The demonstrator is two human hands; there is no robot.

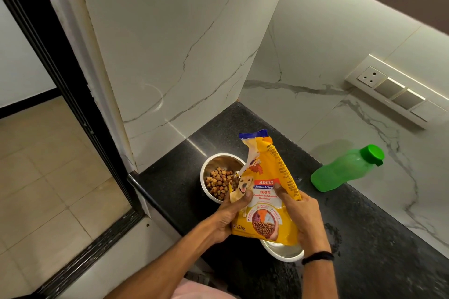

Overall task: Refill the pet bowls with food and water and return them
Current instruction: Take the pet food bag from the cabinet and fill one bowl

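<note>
Head view: left hand (232, 213) grips left edge of food bag (266, 198), thumb on front. Right hand (303, 213) curled round bag's right side. Bag held above black counter (369, 257), torn top corner by far bowl (203, 172). Kibble (218, 183) covers part of the bowl's bottom. Near bowl (284, 253) mostly hidden under bag, contents cannot tell. Green bottle (345, 170) capped, on counter, well right of the bowls.

Step, likely: food fill, at or near end. Next probably: set bag down clear of bowls, uncap bottle, pour water into near bowl.
</note>
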